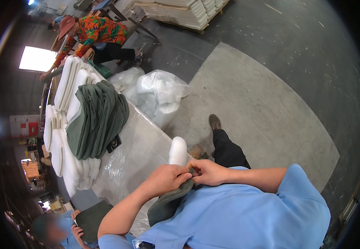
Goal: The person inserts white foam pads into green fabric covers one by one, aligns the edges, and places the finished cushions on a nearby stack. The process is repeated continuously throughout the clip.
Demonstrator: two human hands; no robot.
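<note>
Close against my body is a dark green fabric cover (169,203), with a rounded white padding piece (177,152) sticking up beyond my hands. My left hand (167,180) is closed, thumb and fingers pinching the cover's edge. Right beside it, my right hand (209,172) pinches the same edge, its fingertips nearly touching the left ones. How far the padding reaches into the cover is hidden behind my hands.
A plastic-wrapped table (124,176) bears a stack of green covers (99,118) and white padding pieces (57,147). Clear bags (159,93) stand beside it. One person (101,35) leans over the far end; another (74,228) holds a green piece at lower left.
</note>
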